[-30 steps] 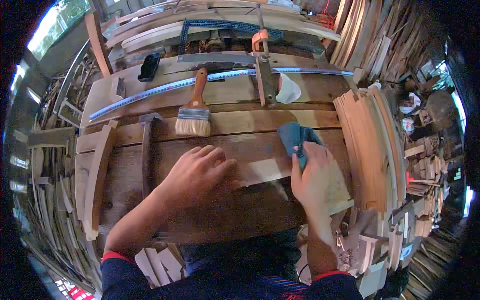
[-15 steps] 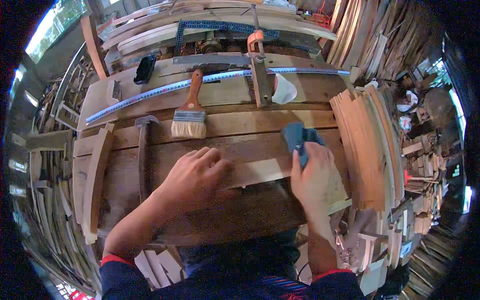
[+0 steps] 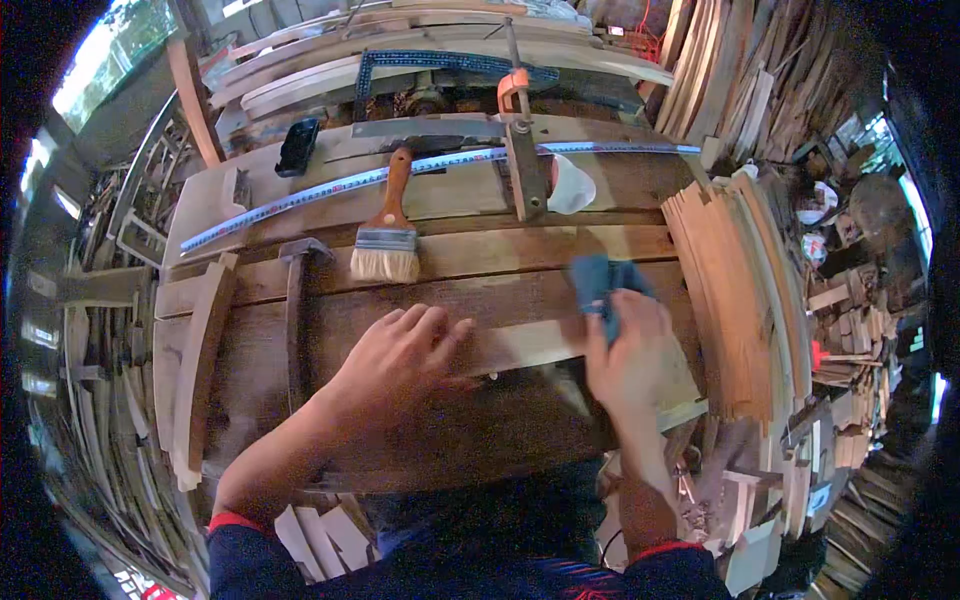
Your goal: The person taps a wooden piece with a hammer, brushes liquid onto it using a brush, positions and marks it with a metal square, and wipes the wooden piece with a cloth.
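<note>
A pale wooden strip [image 3: 528,345] lies across the dark plank bench top [image 3: 440,430] in front of me. My left hand [image 3: 395,355] is closed over its left end, knuckles up, covering that part. Folded and blue, what looks like a cloth [image 3: 597,285] sits in my right hand [image 3: 632,350], pinched between thumb and fingers at the strip's right end. That hand is somewhat blurred. Beyond my left hand rests a wide paintbrush [image 3: 388,225] with a wooden handle and pale bristles.
A clamp with an orange part [image 3: 515,95] rises at the bench's back, beside a white cup-like object [image 3: 573,186]. A measuring tape [image 3: 330,187] stretches across. Curved wood pieces [image 3: 725,300] are stacked at right; a metal bar clamp [image 3: 295,320] lies left. A black tray [image 3: 298,147] stands behind.
The whole view has shifted slightly. Both hands stay in nearly the same places on the strip, with the blue cloth still in my right hand.
</note>
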A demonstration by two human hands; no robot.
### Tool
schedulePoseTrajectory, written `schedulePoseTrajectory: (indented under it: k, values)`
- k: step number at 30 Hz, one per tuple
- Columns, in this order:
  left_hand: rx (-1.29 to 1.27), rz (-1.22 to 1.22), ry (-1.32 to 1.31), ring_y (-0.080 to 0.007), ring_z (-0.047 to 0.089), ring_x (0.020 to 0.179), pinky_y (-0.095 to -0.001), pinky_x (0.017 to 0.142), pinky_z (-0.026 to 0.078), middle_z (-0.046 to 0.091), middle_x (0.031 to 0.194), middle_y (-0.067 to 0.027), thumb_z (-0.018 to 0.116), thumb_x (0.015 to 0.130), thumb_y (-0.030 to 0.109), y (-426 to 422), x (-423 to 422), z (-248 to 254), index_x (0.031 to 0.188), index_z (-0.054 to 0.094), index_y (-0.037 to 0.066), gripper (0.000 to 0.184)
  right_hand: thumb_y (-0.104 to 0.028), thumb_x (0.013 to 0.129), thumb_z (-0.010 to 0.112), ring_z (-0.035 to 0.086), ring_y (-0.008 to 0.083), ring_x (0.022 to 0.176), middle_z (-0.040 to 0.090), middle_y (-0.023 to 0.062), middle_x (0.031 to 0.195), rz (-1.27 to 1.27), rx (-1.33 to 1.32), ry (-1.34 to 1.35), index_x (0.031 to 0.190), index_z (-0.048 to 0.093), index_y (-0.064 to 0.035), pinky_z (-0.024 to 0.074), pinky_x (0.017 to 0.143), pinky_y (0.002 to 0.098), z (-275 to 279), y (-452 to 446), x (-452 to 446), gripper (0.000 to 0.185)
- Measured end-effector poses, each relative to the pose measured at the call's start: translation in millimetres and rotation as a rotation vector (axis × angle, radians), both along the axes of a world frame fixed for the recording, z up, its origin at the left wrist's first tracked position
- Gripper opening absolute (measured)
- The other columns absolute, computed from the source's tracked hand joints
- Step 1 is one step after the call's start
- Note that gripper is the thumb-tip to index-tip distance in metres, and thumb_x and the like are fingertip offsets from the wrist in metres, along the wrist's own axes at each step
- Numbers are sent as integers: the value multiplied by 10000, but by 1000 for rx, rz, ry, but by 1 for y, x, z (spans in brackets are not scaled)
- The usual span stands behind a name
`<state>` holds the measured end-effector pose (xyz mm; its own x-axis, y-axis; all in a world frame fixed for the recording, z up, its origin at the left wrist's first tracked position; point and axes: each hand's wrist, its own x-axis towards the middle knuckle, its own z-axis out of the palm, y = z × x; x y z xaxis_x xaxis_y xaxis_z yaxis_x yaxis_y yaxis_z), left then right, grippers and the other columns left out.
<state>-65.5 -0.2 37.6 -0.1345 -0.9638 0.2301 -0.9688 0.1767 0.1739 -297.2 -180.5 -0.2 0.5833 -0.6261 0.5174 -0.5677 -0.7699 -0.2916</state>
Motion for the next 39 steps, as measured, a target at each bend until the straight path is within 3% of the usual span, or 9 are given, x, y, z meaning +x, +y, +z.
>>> schedulePoseTrajectory:
  k: [5,8,11,16,22,25,28,31,39]
  values:
    - [97,23,90,-321,606,1003,-410,854,536,589,1059,-136,646,918,437,-1,-3,7,1289,577,-1,578,-273,808,714,568,418,1100,623,205,1141,-30,-77,6,1102,614,11,375,1044,558,13,11,8,421]
    - [199,52,159,-326,600,991,-418,871,528,584,1044,-135,631,934,436,-1,-3,10,1275,601,13,545,-350,743,732,528,380,1183,593,177,1195,69,127,53,1139,627,-19,323,1103,570,17,55,40,527]
    - [148,80,193,-317,597,968,-422,859,524,576,1023,-128,613,948,439,2,1,12,1239,645,46,489,-223,790,738,574,398,1071,608,203,1125,332,78,-12,1107,604,4,413,996,557,36,75,62,412]
    - [24,100,52,-276,600,942,-401,811,518,564,989,-107,607,948,448,1,-3,22,1119,706,78,419,-322,763,725,564,390,1097,613,185,1144,156,43,-45,1118,621,-21,359,1063,550,14,26,35,477]
    - [39,104,111,-270,623,893,-403,801,516,570,933,-92,631,929,448,-3,2,15,1072,727,102,387,-317,776,723,574,381,1080,620,175,1130,-28,-103,66,1075,612,-32,374,1031,541,16,-1,18,427]
    - [22,101,154,-290,636,856,-413,789,522,578,904,-98,645,925,440,-4,8,16,1034,742,106,365,-326,774,732,570,366,1100,616,158,1139,40,82,108,1084,620,-38,370,1043,542,27,27,42,438]
    - [33,118,229,-302,644,833,-418,776,529,591,881,-105,654,928,427,-5,9,17,976,756,103,344,-179,785,734,578,394,1020,621,183,1030,247,-14,-7,1042,608,4,427,953,511,34,49,64,340]
    - [-14,103,237,-301,650,819,-417,771,533,603,866,-104,655,934,426,-4,12,11,946,764,99,345,-354,768,746,567,368,1121,619,163,1152,204,143,84,1092,637,-51,368,1051,570,32,33,43,456]
    - [18,104,266,-321,654,807,-440,778,535,619,838,-114,655,937,397,-6,11,15,897,758,87,329,-236,818,730,565,397,1071,626,185,1083,-88,-58,77,1060,622,-13,399,1006,522,21,-9,19,347]
